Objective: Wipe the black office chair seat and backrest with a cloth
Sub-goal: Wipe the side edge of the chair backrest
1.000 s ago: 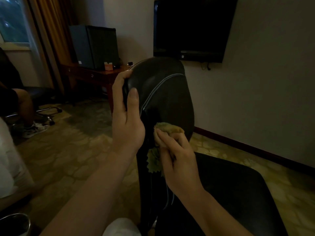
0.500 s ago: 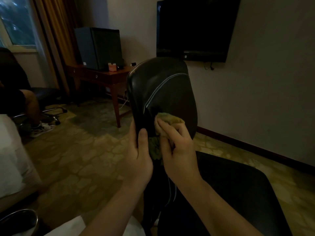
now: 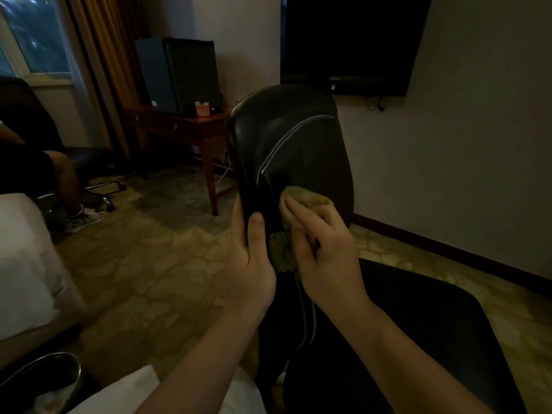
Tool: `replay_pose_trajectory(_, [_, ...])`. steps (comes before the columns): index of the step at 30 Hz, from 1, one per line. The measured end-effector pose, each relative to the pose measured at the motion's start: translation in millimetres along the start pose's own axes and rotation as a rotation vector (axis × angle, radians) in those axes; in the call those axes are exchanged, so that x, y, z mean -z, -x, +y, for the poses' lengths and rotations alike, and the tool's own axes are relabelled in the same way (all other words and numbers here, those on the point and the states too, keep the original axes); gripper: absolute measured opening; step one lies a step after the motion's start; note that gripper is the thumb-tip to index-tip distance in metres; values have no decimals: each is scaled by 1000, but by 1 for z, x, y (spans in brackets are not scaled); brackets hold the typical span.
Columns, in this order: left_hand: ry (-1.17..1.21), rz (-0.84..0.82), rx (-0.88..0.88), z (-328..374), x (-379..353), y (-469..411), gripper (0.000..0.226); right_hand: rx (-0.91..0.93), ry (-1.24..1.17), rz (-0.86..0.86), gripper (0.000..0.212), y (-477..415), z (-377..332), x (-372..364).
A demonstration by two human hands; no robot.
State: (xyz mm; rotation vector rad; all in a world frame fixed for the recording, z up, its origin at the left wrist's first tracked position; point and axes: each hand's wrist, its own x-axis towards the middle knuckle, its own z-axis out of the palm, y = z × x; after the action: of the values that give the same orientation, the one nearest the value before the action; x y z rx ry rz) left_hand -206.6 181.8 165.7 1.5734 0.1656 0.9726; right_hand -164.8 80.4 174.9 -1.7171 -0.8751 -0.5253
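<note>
My main worry is the backrest (image 3: 268, 121) swinging away from me. It looks like a swivel chair, and if my left grip (image 3: 251, 264) slackens on the edge while the right grip (image 3: 325, 258) pushes, the whole back could turn and the stroke would skid off.

My second worry is the cloth (image 3: 310, 198). It is wadded up, and only a small pad of it meets the leather just ahead of the right grip's fingertips. A loose corner dangles lower down, between the two grips. A hard drag could roll the wad out from under my fingers. The room is dim too, so I judge that patches on the black leather would be easy to miss.

The left grip is clasped round the near edge of the backrest, thumb flat on the front face, fingers wrapped behind where I cannot see them. The right grip has its fingers curled over the cloth, pinning it against the lower front of the backrest, just right of the left grip's thumb. The seat (image 3: 418, 324) lies below and to the right of the right grip, touched by neither grip at this moment
</note>
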Motion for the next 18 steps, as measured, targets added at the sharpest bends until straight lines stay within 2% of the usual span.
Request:
replay_pose_trajectory(3, [0, 4, 14, -3, 1, -1, 43, 2, -30, -7, 40, -14, -5, 0])
replay_pose_trajectory(7, [-4, 15, 13, -5, 1, 0, 48, 19, -67, -14, 29, 3, 6, 2])
replay_pose_trajectory(14, [21, -9, 38, 2, 1, 1, 41, -62, -22, -21, 31, 49, 32, 8])
replay_pose_trajectory(18, [14, -29, 83, -4, 0, 9, 56, -48, 3, 18, 30, 43, 30, 6])
